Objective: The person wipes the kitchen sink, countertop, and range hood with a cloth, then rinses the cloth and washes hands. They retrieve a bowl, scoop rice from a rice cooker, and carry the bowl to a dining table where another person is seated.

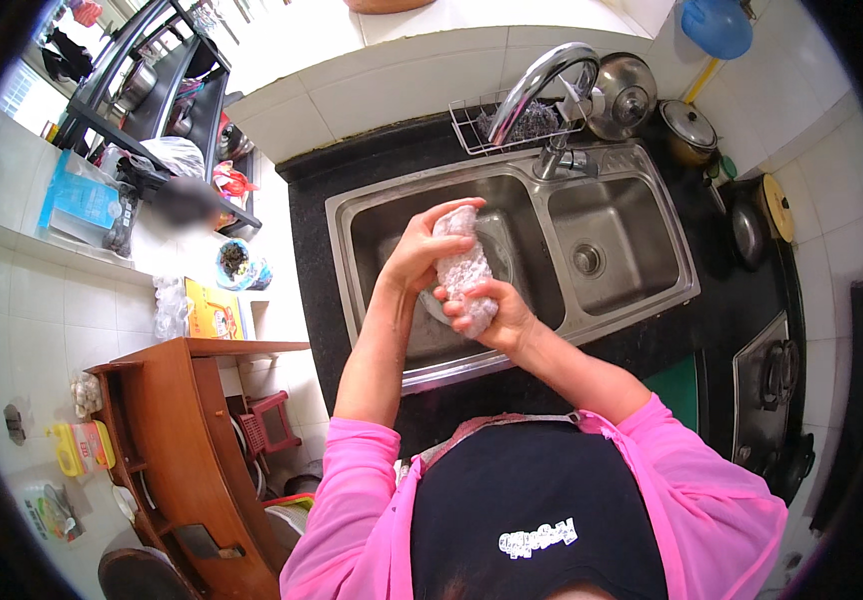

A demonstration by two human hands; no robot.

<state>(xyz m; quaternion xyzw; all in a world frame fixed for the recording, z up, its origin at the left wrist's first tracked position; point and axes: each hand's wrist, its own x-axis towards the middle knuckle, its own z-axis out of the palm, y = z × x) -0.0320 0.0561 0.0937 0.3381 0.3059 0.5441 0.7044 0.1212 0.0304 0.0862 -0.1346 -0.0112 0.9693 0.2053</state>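
Observation:
A bunched, pale pinkish-white cloth is gripped in both hands above the large left basin of a stainless steel double sink. My left hand wraps around its upper end, thumb across the front. Around the lower end close the fingers of my right hand. The cloth hangs as a long, tilted roll between them. Below the hands, a round, shiny dish lies in the basin, mostly hidden by the cloth and hands; its exact kind is unclear.
A chrome faucet arches over the sink. Behind it stand a wire rack with scouring pads and a metal lid. The smaller right basin shows its drain. At right are a lidded pot and gas stove; at left, a wooden cabinet.

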